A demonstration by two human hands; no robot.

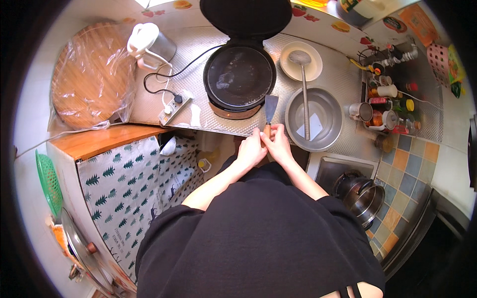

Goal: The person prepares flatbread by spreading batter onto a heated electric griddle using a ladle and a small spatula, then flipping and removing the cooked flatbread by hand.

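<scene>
Both hands meet on the wooden handle of a scraper (271,108), whose metal blade points away towards the counter. My left hand (252,148) closes round the handle from the left, and my right hand (278,144) from the right. Just beyond the blade an electric griddle (240,78) stands with its black lid (246,16) raised; pale residue marks its dark plate. To the right is a grey metal basin (331,123) with a white piece inside. A long-handled ladle (304,89) rests from a cream bowl (316,56) across into the basin.
A power strip (175,111) with plugged cords and a white-lidded jug (162,44) stand left of the griddle. Farther left leans a plastic-wrapped round wooden board (93,78). Bottles and jars (387,102) crowd the right side; a glass-lidded pot (363,201) sits on the lower-right stove.
</scene>
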